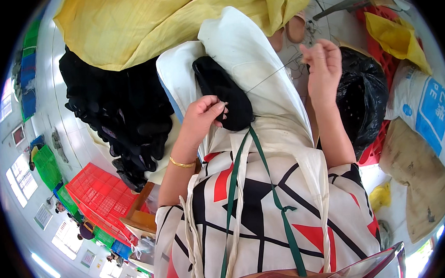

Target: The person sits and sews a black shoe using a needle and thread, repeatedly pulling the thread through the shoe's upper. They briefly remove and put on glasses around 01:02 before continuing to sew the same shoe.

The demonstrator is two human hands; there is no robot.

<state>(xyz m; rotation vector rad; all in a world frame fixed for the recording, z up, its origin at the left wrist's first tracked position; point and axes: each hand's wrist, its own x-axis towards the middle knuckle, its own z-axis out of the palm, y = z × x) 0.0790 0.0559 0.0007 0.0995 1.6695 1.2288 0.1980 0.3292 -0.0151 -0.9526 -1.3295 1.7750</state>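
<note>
A black cloth shoe point(223, 85), slim and rounded at the near end, lies across the white cloth point(249, 50) over my lap. My left hand point(202, 115) pinches its near left edge between thumb and fingers. Up and to the right, my right hand point(323, 67) is raised with its fingertips pressed together. A thin dark thread point(269, 77) stretches tight from the shoe toward that hand. Whether a needle is also between those fingers is too small and blurred to tell.
Many black pieces point(118, 108) are heaped on my left, beside a yellow cloth point(145, 29). A black plastic bag point(360, 95) stands close by my right arm, with a printed white-and-blue sack point(420, 107) beyond. Red crates point(99, 197) stand at the lower left.
</note>
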